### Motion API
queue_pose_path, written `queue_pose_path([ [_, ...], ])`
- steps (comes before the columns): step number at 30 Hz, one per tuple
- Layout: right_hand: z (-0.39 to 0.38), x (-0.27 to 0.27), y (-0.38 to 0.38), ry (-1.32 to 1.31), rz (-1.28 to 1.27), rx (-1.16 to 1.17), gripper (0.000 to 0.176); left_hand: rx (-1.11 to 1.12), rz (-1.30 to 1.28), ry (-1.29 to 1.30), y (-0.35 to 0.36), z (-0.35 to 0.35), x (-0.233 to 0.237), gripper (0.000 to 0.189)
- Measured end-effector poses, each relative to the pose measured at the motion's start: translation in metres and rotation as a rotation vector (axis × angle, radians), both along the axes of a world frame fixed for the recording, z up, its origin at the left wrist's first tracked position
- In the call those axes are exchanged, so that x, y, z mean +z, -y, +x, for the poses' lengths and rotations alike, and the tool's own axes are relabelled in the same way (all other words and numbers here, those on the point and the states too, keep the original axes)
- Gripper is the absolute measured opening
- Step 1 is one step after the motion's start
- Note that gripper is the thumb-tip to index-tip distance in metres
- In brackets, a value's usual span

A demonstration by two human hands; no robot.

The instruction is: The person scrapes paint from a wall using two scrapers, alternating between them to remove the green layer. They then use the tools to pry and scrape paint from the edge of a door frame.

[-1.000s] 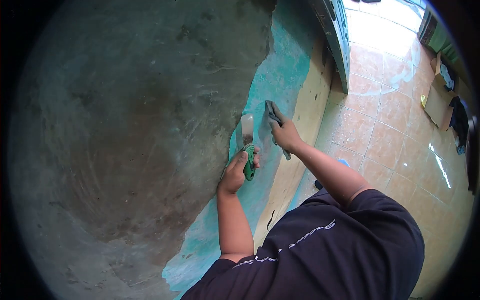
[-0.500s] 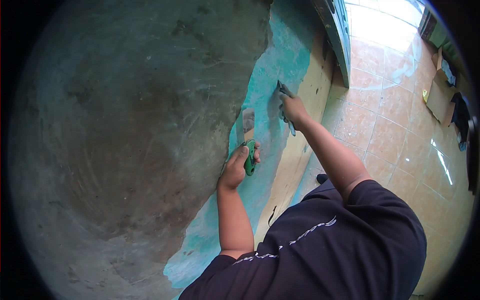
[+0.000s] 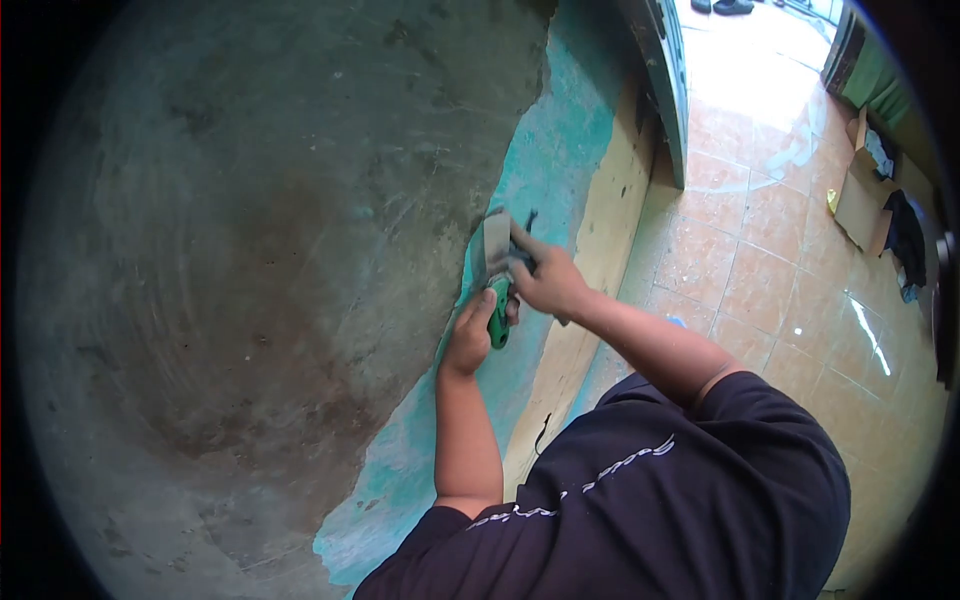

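My left hand (image 3: 468,340) is closed round the green handle of a putty knife (image 3: 497,240), its flat blade pointing up in front of the wall. Close beside it, my right hand (image 3: 550,280) has its index finger stretched along the edge of that blade. In the same hand is a slim tool (image 3: 532,217) with a dark tip; the fingers cover most of it, so I cannot tell its kind. Behind both hands runs a band of turquoise paint (image 3: 560,130), bordered by grey plaster (image 3: 270,220) on one side and a bare cream strip (image 3: 600,210) on the other.
A door edge (image 3: 660,90) juts out at the top. Tiled floor (image 3: 740,230) lies to the right, dusted with pale specks near the wall. Along the far right are an opened cardboard box (image 3: 862,205) and a dark cloth (image 3: 905,235). Shoes (image 3: 733,6) show at the top.
My right hand has come down and left from the turquoise wall to the putty knife's blade, its index finger now extended. The left hand stays nearly where it was.
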State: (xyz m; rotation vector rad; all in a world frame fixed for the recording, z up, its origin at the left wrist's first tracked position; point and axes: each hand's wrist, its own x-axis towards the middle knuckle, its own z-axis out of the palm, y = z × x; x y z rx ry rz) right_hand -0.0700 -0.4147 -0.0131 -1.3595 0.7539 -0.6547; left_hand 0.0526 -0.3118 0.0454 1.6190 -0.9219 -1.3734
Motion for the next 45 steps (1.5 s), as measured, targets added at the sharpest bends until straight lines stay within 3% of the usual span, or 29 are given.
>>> queue_pose_path([
  [7, 0.014, -0.026, -0.005, 0.160, -0.267, -0.250, 0.059, 0.171, -0.060, -0.106, -0.048, -0.003, 0.005, 0.043],
  [11, 0.001, -0.010, 0.023, -0.034, 0.237, -0.242, 0.056, 0.177, -0.068, -0.093, -0.070, 0.005, 0.004, 0.043],
  [14, 0.012, -0.006, 0.023, -0.023, 0.080, -0.276, 0.056, 0.155, -0.063, -0.098, -0.082, 0.009, 0.000, 0.043],
  [15, 0.009, 0.007, 0.019, -0.112, 0.176, -0.164, 0.056, 0.148, -0.058, -0.114, -0.085, 0.009, -0.001, 0.043],
  [18, 0.014, 0.010, -0.013, -0.061, -0.027, -0.200, 0.055, 0.135, -0.071, -0.155, -0.085, 0.012, -0.003, 0.043],
  [21, 0.004, 0.017, -0.036, 0.006, -0.122, -0.030, 0.057, 0.110, -0.100, -0.180, -0.081, 0.015, -0.007, 0.043],
  [24, -0.003, 0.024, -0.038, 0.032, -0.013, -0.025, 0.058, 0.088, -0.126, -0.190, -0.078, 0.015, -0.012, 0.042],
  [27, 0.010, -0.002, -0.021, 0.130, 0.045, -0.259, 0.055, 0.099, -0.159, -0.213, -0.074, 0.015, -0.017, 0.041],
  [30, 0.007, 0.008, -0.009, 0.050, 0.292, -0.289, 0.053, 0.126, -0.153, -0.222, -0.077, 0.013, -0.024, 0.041],
  [35, 0.026, -0.010, -0.007, 0.079, 0.281, -0.245, 0.053, 0.138, -0.099, -0.223, -0.067, 0.010, -0.023, 0.039],
  [39, 0.017, -0.023, 0.024, 0.153, 0.407, -0.335, 0.050, 0.118, -0.050, -0.227, -0.045, 0.004, -0.027, 0.036],
  [41, 0.014, -0.053, 0.061, 0.172, 0.374, -0.412, 0.050, 0.104, -0.031, -0.233, -0.027, -0.001, -0.032, 0.035],
  [45, -0.004, -0.052, 0.129, 0.126, 0.284, -0.507, 0.050, 0.095, 0.017, -0.253, 0.017, -0.016, -0.034, 0.038],
])
